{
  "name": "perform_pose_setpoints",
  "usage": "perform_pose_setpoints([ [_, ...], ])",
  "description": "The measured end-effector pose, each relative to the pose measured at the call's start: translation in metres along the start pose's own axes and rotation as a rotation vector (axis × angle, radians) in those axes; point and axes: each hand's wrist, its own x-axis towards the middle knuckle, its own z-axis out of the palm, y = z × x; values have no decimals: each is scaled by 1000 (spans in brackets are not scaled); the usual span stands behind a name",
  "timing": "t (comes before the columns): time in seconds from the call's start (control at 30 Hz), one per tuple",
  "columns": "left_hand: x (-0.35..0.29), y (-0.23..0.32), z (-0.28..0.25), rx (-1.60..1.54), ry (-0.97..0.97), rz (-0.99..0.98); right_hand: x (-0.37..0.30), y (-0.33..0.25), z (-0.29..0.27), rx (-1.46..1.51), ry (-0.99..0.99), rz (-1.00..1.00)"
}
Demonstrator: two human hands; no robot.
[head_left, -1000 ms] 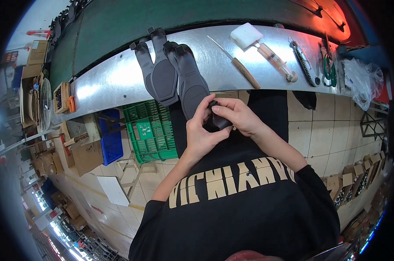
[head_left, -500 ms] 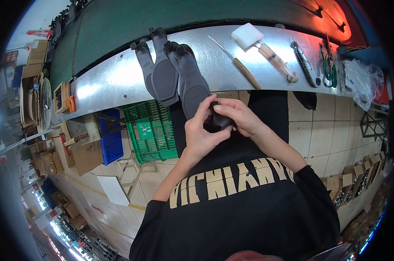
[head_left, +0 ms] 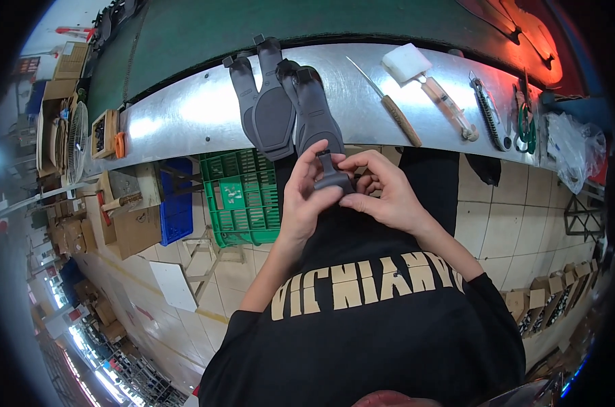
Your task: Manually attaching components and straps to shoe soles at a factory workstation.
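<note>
My left hand (head_left: 299, 202) is closed on a dark grey T-shaped strap piece (head_left: 332, 179), its thumb across the lower bar. My right hand (head_left: 389, 195) has its fingers bent in at the right side of the same piece, thumb and fingertips up against it. Part of the piece is hidden by the fingers. Just beyond the hands lie several dark grey sandal soles (head_left: 269, 123) with small straps at their far ends. They lie on the metal bench edge (head_left: 178, 115) and overhang it toward me.
An awl (head_left: 399, 119), a syringe (head_left: 450, 108), a white block (head_left: 406, 63), a utility knife (head_left: 485, 105) and green-handled scissors (head_left: 525, 122) lie right. A green belt (head_left: 185, 41) runs behind, beside an orange-lit area. Below stands a green crate (head_left: 246, 210); a plastic bag (head_left: 573, 146) hangs right.
The strap piece has been turned, so its T shape now shows. My right fingers have shifted from over its top to its right side. The whole view has swung slightly.
</note>
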Motion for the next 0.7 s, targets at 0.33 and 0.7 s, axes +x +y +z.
perform_pose_setpoints([
  [0.33, 5, 11, -28, 102, 78, -17, -2, -1, 3, -15, -42, -68],
  [0.7, 0, 4, -26, 244, 281, 152, -2, -3, 10, -209, -47, -260],
])
